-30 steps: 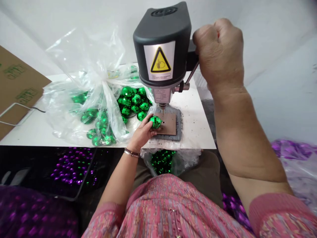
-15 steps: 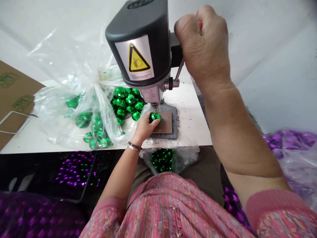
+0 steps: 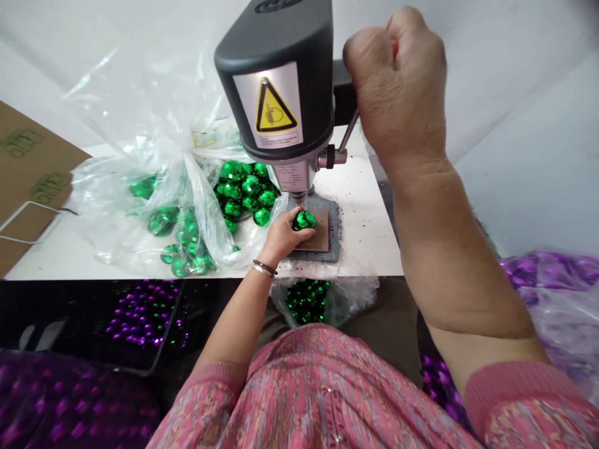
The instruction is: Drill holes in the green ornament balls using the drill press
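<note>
My left hand [image 3: 283, 236] grips a shiny green faceted ball [image 3: 305, 221] between thumb and fingers. The ball is on a brown board [image 3: 321, 237] that lies on the grey base [image 3: 332, 248] of a bench drill press [image 3: 276, 81]. Directly above the ball is the drill's chuck [image 3: 298, 198]; whether the bit touches the ball I cannot tell. My right hand [image 3: 400, 87] is closed in a fist round the feed lever [image 3: 349, 132], high at the right of the machine; a bit of red shows between its fingers.
Several green balls [image 3: 250, 184] sit in a clear plastic bag [image 3: 196, 206] left of the drill. A cardboard box [image 3: 32, 168] stands at the far left. Below the table edge hangs a bag of green balls [image 3: 306, 302]. Purple balls [image 3: 140, 312] lie lower left, and a purple-filled bag [image 3: 556, 280] is at right.
The view has shifted slightly, so the drill and both hands appear farther right. My left hand still holds the ball under the chuck, and my right hand stays on the lever.
</note>
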### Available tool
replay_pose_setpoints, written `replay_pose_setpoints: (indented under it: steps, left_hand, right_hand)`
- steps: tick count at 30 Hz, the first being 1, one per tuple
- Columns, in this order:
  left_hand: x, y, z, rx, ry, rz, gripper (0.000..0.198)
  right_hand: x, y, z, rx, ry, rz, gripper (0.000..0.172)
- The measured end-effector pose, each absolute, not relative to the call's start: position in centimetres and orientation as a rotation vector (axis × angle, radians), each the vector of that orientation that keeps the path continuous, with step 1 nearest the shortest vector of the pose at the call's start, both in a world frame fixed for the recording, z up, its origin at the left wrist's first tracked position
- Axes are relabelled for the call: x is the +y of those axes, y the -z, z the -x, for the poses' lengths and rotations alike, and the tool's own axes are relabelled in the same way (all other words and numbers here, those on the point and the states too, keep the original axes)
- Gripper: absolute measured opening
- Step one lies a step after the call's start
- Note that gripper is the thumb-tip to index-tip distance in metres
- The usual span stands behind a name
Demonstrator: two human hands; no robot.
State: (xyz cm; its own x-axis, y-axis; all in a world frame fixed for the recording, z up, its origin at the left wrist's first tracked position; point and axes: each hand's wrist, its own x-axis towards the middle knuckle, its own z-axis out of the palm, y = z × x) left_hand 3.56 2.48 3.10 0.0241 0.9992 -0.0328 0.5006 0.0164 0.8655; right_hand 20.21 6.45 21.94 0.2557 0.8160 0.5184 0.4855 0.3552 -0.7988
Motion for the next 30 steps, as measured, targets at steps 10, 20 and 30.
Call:
replay_pose_setpoints:
  steps: [10,20,30]
  left_hand:
    - [2.4,-2.1,-3.6,1.604,-0.875,-1.577,0.066]
    - [2.2,-2.2,-3.6,1.561,-0.914,-1.592,0.058]
    - [2.1,-2.0,-3.5,1.567,-0.9,-1.634,0.054]
  right_hand:
    - [1.1,-16.5,-21.8,-1.665,0.079,0.998,0.016]
    - [-0.3,-10.9,-22.2,-1.726,0.365,1.076,0.012]
    - [-0.2,-9.0,-21.0,-1.57,0.497,0.924,0.007]
